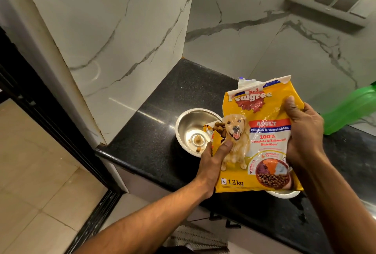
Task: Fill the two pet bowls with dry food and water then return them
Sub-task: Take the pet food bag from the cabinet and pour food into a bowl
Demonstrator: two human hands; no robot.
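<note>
Gripping "Pedigree ADULT 1.2 kg" bag [258,137]

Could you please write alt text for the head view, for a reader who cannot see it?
Two hands, left hand and right hand, hold a yellow dog food bag over a black counter, its corner above a steel bowl holding a few kibble pieces. A second bowl peeks from under the bag; a green bottle stands right.
</note>
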